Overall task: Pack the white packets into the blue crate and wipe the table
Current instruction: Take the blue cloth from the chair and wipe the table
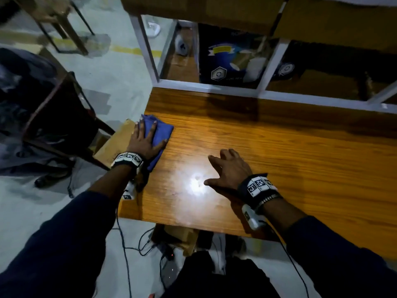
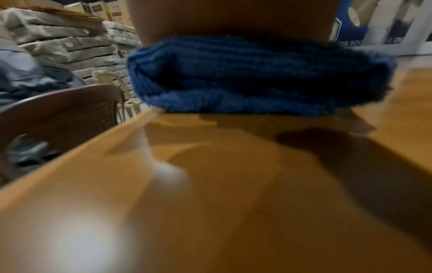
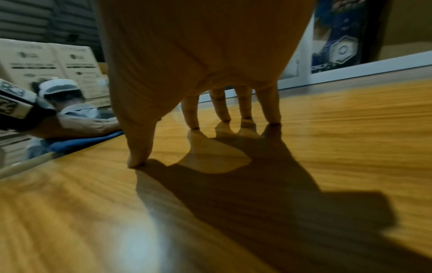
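A folded blue cloth [image 1: 158, 134] lies at the left edge of the wooden table [image 1: 279, 147]. My left hand [image 1: 146, 136] presses flat on it with spread fingers; the left wrist view shows the blue cloth [image 2: 245, 77] bunched under the palm. My right hand [image 1: 223, 168] stands on the table near the middle, its fingertips [image 3: 273, 120] and thumb touching the wood, holding nothing. The cloth [image 3: 77, 142] and my left hand [image 3: 88, 125] show at the left of the right wrist view. No white packets or blue crate are in view.
A white-framed shelf [image 1: 214, 87] with a dark blue printed box [image 1: 225, 59] borders the table's far edge. A dark chair [image 1: 60, 117] and a cardboard box [image 1: 116, 143] stand left of the table. Cables [image 1: 129, 244] lie on the floor. Stacked cartons [image 2: 70, 40] fill the background.
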`<state>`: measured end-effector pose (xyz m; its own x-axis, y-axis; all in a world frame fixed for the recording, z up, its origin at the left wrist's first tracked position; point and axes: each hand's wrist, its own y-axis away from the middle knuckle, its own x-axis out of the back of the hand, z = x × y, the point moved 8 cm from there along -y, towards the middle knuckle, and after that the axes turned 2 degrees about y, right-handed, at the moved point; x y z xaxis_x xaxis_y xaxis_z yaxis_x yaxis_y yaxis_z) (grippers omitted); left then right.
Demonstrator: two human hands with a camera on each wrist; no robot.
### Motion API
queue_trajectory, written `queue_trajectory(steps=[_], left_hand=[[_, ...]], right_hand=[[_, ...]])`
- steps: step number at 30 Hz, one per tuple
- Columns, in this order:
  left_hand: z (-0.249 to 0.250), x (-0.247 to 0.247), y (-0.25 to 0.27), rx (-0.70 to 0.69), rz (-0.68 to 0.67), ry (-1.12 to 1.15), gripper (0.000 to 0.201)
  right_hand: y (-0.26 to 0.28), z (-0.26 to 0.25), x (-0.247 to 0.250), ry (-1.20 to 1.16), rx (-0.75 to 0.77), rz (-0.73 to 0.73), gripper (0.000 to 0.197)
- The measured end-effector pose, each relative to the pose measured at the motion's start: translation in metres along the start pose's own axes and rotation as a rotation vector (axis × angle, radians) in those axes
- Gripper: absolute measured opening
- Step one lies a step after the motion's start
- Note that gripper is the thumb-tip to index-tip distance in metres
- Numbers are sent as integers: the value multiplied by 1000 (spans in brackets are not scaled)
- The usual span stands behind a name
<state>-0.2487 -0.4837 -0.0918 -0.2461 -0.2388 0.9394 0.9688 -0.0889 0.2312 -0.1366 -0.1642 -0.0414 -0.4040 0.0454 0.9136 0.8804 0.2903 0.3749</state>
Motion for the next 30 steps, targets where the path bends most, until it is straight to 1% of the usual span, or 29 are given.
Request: queue_trajectory(steps=[3,8,9,12,14,18,22,27,30], left_hand=[[1,-2,14,0,16,23,90],[1,-4,81,-12,82,86,87],[-2,-8,96,-5,88,92,88],[-5,-15,140,13,136,106,88],[-8,-18,167,25,161,116,86],[-13,-25,206,33,167,130,85],[-16,-31,229,27,156,97,84],[-19,-34,228,47,132,87,83],[-12,-28,221,-7,104,48,85]], right_hand=[[-2,4,3,7,-11,-36,98],[-15,4,15,63,9,-89,93],[-16,3,15,71,20,-95,97],[-17,4,17,56,2,-104,125],[-19,2,19,57,-7,-131,130],[-19,-2,20,86,16,-183,121],[-13,2,16,81,18,-144,116],[-12,2,23,62,37,-109,105],[-13,1,27,57,35,-90,101]])
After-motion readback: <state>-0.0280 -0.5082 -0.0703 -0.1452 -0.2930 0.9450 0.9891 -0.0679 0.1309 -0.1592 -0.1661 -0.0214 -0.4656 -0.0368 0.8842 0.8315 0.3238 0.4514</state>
